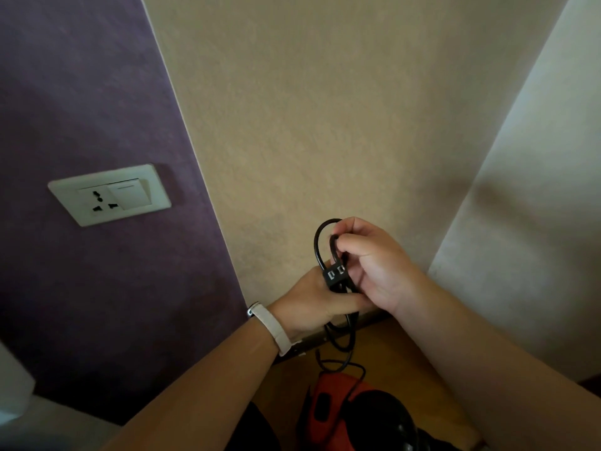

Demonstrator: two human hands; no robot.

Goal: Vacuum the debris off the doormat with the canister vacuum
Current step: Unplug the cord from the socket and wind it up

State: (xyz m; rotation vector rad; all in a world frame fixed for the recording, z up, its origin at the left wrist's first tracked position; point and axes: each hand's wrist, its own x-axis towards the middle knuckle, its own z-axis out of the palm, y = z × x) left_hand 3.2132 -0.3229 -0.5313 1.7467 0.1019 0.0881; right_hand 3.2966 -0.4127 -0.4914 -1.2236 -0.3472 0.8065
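Observation:
A red and black canister vacuum [351, 415] sits on the floor at the bottom centre. Its black power cord [320, 242] is looped up in front of the beige wall. My left hand [312, 304] grips the bundled loops from below, with the black plug [335, 275] sticking out above its fingers, prongs toward me. My right hand [374, 262] pinches the top of a cord loop between thumb and fingers. The doormat is out of view.
A white wall socket with a switch [109, 194] is set in the purple wall at left, apart from both hands. A beige wall fills the middle, a white panel [533, 190] the right. Wooden floor [390, 349] shows beneath the hands.

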